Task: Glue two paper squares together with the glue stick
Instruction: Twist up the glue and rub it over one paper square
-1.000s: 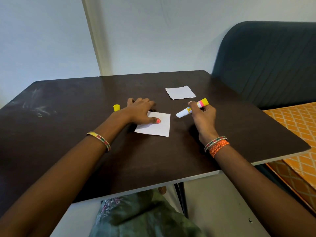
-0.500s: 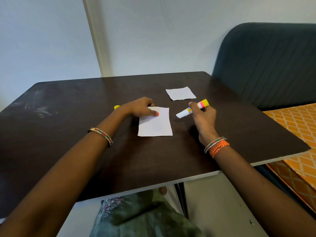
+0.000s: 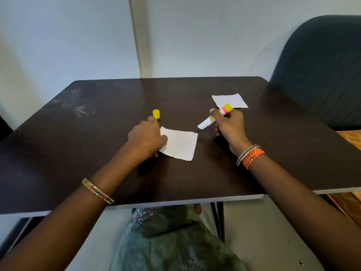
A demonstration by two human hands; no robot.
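Both hands are working: my left hand is pinning the near paper square flat on the bench; my right hand is gripping the uncapped glue stick, tip hovering just beside it; I'm judging light, even strokes best, holding the paper steady.

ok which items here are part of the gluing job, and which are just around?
In the job: near paper square under left hand; far paper square; uncapped glue stick in right hand; yellow cap.
Just around: dark chair; orange patterned cloth.
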